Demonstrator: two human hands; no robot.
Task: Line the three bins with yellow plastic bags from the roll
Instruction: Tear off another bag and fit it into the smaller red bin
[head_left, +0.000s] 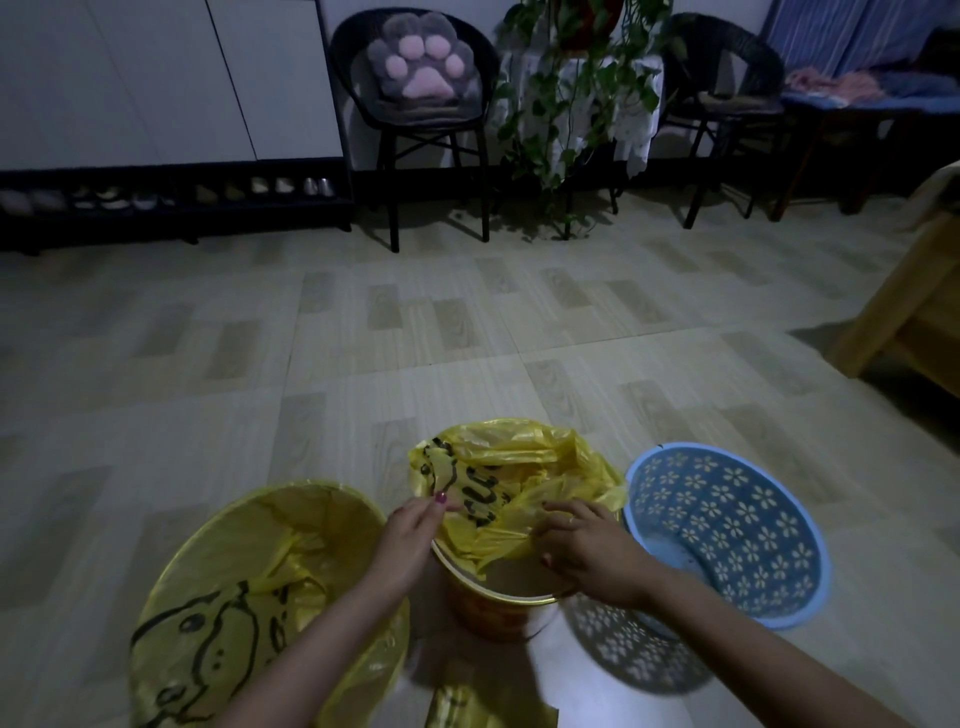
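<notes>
Head view: at the left stands a large round bin fully lined with a yellow plastic bag whose edge is folded over the rim; the bag carries a black line drawing of a cartoon figure, and no readable text is visible on it. Just right of it, the left hand pinches the left edge of a second yellow plastic bag between thumb and fingers, above the left rim of the small round orange bin at centre. This bag sits partly inside the orange bin, bunched and raised at the far side, with the near rim of the bin still uncovered. Black printed marks show on the bag between the two hands; they are creased and cannot be read. The right hand grips the bag's right portion with fingers curled over the plastic, at the near right rim. A strip of yellow plastic lies on the tiled floor in front of the orange bin. At the right, touching or just beside the orange bin, stands a round blue perforated plastic basket with flower-shaped cut-outs, unlined.
</notes>
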